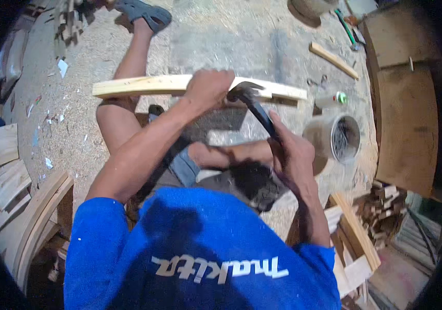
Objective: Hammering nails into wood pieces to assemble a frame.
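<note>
Head view: bucket holds nails; left fingers grip plank, right fingers hammer.

Right of centre, a small clear plastic bottle with a green cap, lying on the sawdust floor just above a round pale bucket of dark nails. No signs or screens.

A grey bucket of nails stands on the sawdust-strewn floor, with a small clear bottle lying just beyond it. A loose wooden stick lies farther off. Stacked offcuts pile up at the floor's right edge, and curved wooden pieces lie at its left edge.
</note>
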